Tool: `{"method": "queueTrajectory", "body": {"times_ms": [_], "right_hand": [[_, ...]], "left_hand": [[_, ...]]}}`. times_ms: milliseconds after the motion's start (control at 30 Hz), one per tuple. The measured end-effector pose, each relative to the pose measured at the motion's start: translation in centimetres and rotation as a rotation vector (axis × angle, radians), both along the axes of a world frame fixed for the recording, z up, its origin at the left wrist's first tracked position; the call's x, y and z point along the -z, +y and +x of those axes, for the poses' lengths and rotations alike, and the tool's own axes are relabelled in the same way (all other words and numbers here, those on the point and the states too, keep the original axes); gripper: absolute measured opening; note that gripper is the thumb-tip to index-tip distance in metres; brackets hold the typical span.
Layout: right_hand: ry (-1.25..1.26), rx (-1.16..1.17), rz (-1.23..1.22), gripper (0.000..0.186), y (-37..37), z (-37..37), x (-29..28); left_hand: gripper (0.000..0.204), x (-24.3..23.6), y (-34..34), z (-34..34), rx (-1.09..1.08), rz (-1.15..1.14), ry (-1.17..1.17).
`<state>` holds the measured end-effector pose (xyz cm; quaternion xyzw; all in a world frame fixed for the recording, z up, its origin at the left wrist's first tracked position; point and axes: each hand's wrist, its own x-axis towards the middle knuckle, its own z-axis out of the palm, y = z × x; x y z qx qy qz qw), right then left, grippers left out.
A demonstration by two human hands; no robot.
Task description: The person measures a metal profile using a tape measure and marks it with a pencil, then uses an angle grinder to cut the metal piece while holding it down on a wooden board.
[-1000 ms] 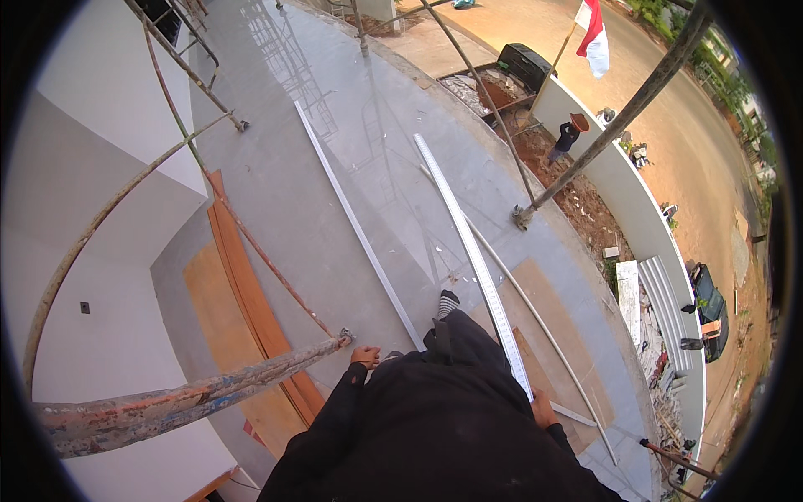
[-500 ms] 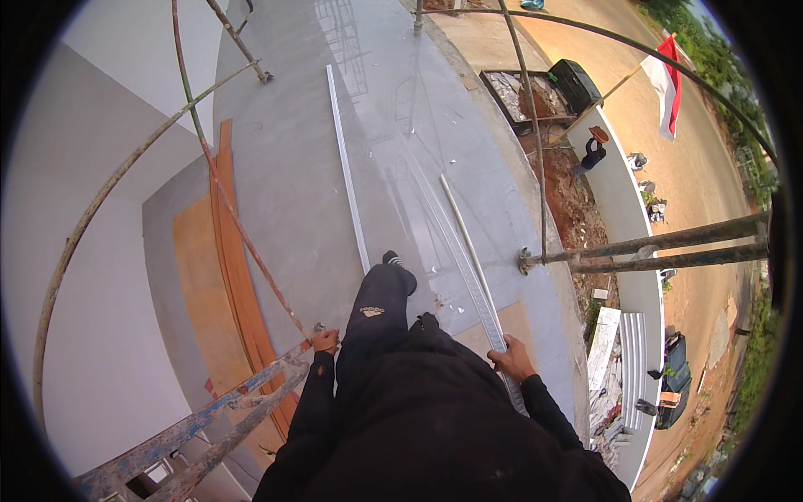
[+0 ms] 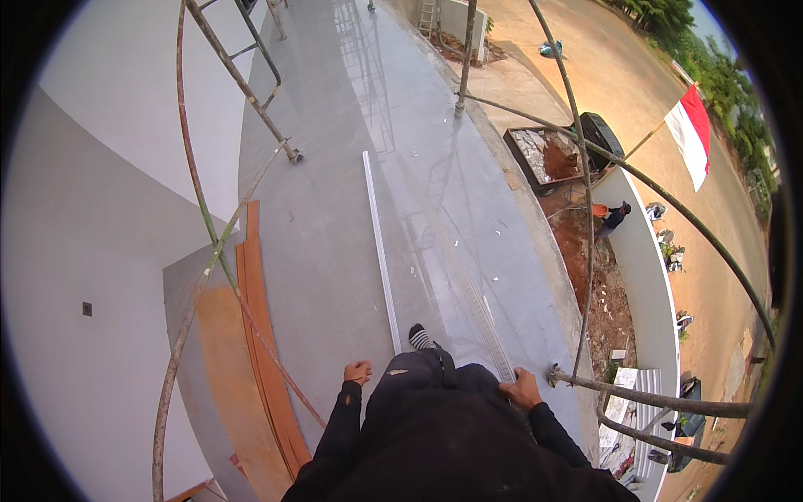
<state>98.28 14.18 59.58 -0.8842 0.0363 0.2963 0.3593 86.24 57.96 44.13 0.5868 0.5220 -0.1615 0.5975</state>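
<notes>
Left fingers (image 3: 361,368) curled; right fingers (image 3: 509,390) clasped.

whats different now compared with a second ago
The person has moved forward, so the scaffold foot on the right is now close beside the right hand. A co-worker has brought an orange bucket down from overhead to beside the body. The white pole on the right has left view. The right hand still holds the metal strip; the other strip and brown planks lie where they did.
</notes>
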Motion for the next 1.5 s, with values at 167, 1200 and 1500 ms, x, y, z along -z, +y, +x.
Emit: {"method": "queueTrajectory", "body": {"times_ms": [167,1200,1500], "right_hand": [[-0.035,0.026,-0.005,0.051,5.2,9.6,-0.5],[-0.080,-0.118,0.111,0.047,54.7,77.7,-2.4],[-0.057,-0.031,-0.091,0.046,63.9,87.6,-4.9]], "left_hand": [[0.024,-9.3,13.1,21.2,0.046,0.213,-0.377],[0.043,-2.9,54.3,64.0,0.119,-0.028,0.149],[0.044,-5.2,69.3,90.2,0.231,-0.027,0.046]]}}
